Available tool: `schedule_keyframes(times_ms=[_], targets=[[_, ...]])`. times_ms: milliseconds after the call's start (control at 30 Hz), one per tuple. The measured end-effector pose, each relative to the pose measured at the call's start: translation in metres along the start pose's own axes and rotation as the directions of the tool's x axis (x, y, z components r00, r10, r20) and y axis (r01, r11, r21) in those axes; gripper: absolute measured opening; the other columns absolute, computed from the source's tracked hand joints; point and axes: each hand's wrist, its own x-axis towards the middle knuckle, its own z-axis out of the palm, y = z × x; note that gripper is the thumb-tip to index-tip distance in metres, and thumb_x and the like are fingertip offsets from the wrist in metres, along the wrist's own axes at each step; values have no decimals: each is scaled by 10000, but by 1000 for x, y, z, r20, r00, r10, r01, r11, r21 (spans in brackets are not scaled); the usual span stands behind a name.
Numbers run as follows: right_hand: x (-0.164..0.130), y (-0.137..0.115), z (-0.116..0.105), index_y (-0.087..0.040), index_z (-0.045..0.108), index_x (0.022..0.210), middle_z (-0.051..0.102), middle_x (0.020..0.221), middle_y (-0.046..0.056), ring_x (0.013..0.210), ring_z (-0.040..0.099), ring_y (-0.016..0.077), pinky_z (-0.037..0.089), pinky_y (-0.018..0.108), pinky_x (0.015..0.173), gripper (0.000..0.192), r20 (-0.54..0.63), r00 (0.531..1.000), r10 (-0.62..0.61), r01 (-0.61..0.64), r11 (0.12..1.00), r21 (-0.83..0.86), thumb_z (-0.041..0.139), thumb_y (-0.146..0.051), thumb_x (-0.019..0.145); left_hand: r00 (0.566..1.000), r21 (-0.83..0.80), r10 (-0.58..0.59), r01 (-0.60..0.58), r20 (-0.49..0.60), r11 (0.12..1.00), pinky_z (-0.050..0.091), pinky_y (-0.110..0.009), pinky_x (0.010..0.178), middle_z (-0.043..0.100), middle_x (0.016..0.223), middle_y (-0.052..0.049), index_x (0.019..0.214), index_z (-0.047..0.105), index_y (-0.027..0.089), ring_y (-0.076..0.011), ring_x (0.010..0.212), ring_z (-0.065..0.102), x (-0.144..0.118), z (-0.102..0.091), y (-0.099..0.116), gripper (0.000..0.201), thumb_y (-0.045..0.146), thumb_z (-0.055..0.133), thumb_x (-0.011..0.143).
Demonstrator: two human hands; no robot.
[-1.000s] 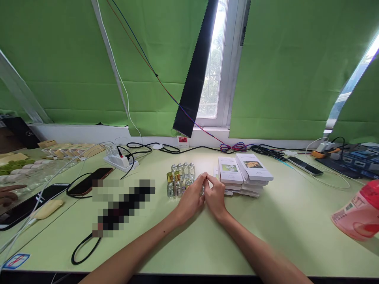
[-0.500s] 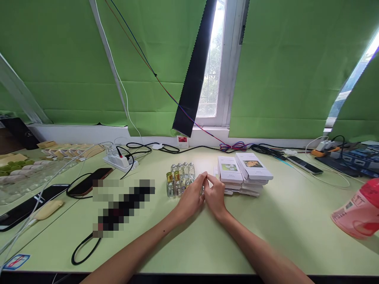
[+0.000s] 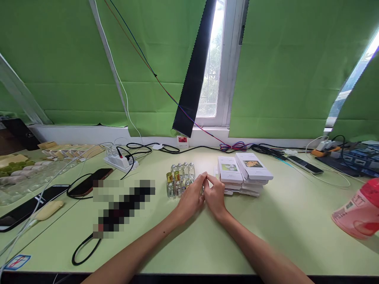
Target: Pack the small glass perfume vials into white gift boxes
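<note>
My left hand [image 3: 191, 196] and my right hand [image 3: 214, 196] rest on the table, turned toward each other with fingertips meeting. Both have their fingers closed; whatever lies between them is hidden from me. Just beyond my left hand stand small clear glass bottles [image 3: 185, 170] in rows, partly covered by it. Two bottles at the front left wear gold caps [image 3: 177, 176]. To the right of my right hand lie stacked flat white cartons [image 3: 254, 166] with flower pictures, close to its knuckles.
On the left are phones [image 3: 91, 181], a power strip [image 3: 120, 159], cables and clear trays [image 3: 32, 179]. A blurred-out dark object [image 3: 122, 209] lies left of my forearm. A pink container [image 3: 359, 211] stands at the right; another phone [image 3: 304, 165] lies behind it.
</note>
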Motion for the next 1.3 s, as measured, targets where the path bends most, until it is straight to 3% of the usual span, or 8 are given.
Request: schedule_keyframes(times_ms=[167,500,733,1100,1300], targets=[[-1,2,2,-171,737,862,767,868,84,787,661,219,448,291,740,309,-1,1000,11,-11,1000,-21,468,-305,934,1000,-8,-7,7,-26,1000,511,-396,945,623,1368,-131,1485,380,236,-258,1131,640,-1,5,-7,813,-6,486,716],[-2,5,4,-171,744,923,778,937,96,816,669,232,464,311,764,311,-9,999,50,-51,999,-4,480,-333,938,999,36,15,-13,-36,999,506,-401,986,563,1438,-139,1515,326,240,-259,1223,604,-2,10,-14,813,1,481,753],[-3,6,5,-184,737,936,779,940,91,816,681,217,460,293,750,307,-20,1000,20,-20,1000,-7,495,-371,965,998,91,-58,58,-6,994,511,-357,810,625,1328,-142,1589,132,269,-254,1022,650,-4,11,-17,946,23,490,748],[-4,4,3,-178,735,925,769,933,101,788,655,220,442,308,746,333,-9,999,40,-40,999,-24,484,-392,974,996,93,-84,84,-7,992,455,-307,721,693,1111,-98,1593,95,261,-230,846,640,-4,10,-14,956,34,488,752],[-4,2,3,-187,718,878,767,944,101,790,655,220,445,306,746,322,-7,999,37,-37,999,-33,479,-384,969,997,99,-83,83,-4,992,454,-305,711,694,1166,-104,1594,68,277,-241,878,652,-4,11,-16,960,53,502,767]])
